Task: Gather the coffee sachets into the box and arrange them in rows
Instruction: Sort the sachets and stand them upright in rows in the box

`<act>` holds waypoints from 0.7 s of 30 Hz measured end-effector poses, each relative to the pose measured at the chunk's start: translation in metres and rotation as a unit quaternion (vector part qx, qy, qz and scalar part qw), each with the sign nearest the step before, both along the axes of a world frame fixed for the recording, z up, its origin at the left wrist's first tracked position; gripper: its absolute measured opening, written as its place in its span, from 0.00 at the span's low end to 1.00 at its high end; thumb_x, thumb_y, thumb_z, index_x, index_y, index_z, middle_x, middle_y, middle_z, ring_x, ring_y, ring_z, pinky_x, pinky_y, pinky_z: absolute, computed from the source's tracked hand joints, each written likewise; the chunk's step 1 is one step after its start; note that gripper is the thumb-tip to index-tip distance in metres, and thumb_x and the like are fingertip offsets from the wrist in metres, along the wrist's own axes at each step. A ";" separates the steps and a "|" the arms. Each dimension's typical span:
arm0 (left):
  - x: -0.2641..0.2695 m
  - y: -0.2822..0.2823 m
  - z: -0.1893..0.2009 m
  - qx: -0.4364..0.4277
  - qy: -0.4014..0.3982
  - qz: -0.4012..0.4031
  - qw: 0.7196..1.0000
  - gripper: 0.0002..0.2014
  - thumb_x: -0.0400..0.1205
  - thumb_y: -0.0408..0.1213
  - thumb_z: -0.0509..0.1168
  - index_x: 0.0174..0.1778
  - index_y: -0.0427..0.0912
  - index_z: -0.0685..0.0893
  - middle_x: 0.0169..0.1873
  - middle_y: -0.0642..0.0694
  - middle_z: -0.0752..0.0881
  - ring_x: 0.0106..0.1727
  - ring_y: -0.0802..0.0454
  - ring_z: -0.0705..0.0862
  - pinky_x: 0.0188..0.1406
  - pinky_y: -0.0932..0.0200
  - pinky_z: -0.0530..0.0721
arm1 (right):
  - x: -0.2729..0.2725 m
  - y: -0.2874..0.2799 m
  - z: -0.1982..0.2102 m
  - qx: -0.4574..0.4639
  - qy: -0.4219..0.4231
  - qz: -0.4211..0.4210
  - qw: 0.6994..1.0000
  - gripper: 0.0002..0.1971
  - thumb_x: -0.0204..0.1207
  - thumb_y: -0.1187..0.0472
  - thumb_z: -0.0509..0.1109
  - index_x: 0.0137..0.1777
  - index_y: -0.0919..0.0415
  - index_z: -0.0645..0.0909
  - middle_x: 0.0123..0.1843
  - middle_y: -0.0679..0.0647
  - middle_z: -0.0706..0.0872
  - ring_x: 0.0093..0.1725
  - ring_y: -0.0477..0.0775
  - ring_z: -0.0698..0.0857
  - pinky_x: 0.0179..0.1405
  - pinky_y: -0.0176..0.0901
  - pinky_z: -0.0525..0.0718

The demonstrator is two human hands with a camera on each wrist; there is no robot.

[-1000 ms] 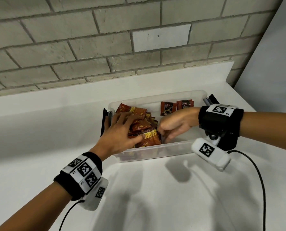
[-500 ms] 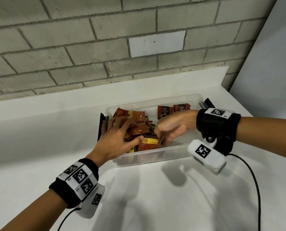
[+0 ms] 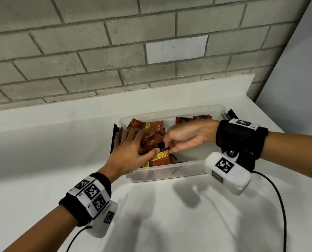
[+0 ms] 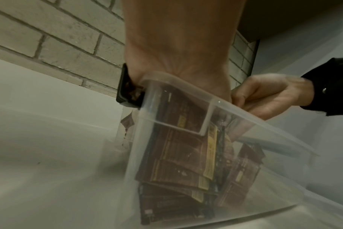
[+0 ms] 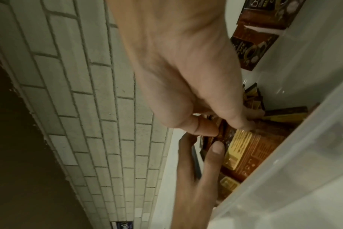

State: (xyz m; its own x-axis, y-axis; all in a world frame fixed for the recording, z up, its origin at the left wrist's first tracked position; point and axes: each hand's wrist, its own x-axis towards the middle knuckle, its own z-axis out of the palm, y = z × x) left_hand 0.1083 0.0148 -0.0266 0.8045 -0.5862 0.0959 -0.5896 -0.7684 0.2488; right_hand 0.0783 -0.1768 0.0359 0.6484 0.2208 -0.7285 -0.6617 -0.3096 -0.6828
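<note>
A clear plastic box (image 3: 169, 108) sits on the white counter. Red-brown coffee sachets (image 3: 160, 158) with yellow labels lie in a loose heap in its left half. Two more sachets (image 3: 183, 120) stand against the back wall. My left hand (image 3: 138, 144) lies spread on the heap with fingers straight, its thumb (image 5: 215, 148) against a sachet (image 5: 249, 151). My right hand (image 3: 167, 147) reaches in from the right and pinches a sachet's edge in the middle of the box. Seen through the box wall (image 4: 186, 80), the sachets (image 4: 176, 155) are stacked unevenly.
Black latches (image 3: 114, 140) hang at both ends of the box. A brick wall (image 3: 115, 51) rises behind the counter's raised back edge and a plain white wall stands at the right. A black cable (image 3: 278, 206) trails from the right wrist across the bare counter (image 3: 169, 215) in front.
My right fingertips have shifted slightly left, closer to my left thumb, and the sachets between them have shuffled. My left hand stays spread on the heap.
</note>
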 end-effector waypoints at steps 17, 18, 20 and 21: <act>0.006 -0.014 0.030 0.110 0.006 -0.032 0.993 0.31 0.77 0.62 0.62 0.72 0.48 0.70 0.72 0.47 0.67 0.74 0.46 0.62 0.73 0.47 0.67 | 0.003 -0.021 0.005 -0.079 -0.054 0.013 0.995 0.07 0.81 0.75 0.58 0.49 0.66 0.76 0.45 0.59 0.82 0.41 0.51 0.83 0.56 0.45 0.86; 0.009 -0.019 0.035 0.118 0.037 -0.044 0.991 0.32 0.77 0.57 0.65 0.73 0.46 0.67 0.74 0.47 0.65 0.75 0.46 0.61 0.72 0.46 0.69 | 0.001 -0.026 0.007 -0.058 -0.073 0.008 0.996 0.08 0.80 0.76 0.60 0.47 0.65 0.77 0.44 0.57 0.82 0.41 0.50 0.83 0.52 0.41 0.86; 0.018 -0.028 0.045 0.137 0.129 -0.060 0.980 0.39 0.76 0.49 0.68 0.79 0.48 0.56 0.78 0.48 0.62 0.79 0.43 0.60 0.72 0.41 0.70 | -0.003 -0.028 0.010 -0.029 -0.096 0.014 0.995 0.07 0.78 0.76 0.62 0.48 0.65 0.78 0.46 0.57 0.83 0.45 0.50 0.83 0.54 0.40 0.85; 0.021 -0.033 0.050 0.151 0.174 -0.064 0.971 0.42 0.76 0.47 0.69 0.81 0.52 0.50 0.80 0.49 0.60 0.79 0.41 0.60 0.72 0.39 0.70 | -0.001 -0.025 0.006 -0.037 -0.083 0.022 0.996 0.07 0.78 0.76 0.62 0.50 0.67 0.77 0.47 0.57 0.81 0.47 0.50 0.82 0.61 0.42 0.83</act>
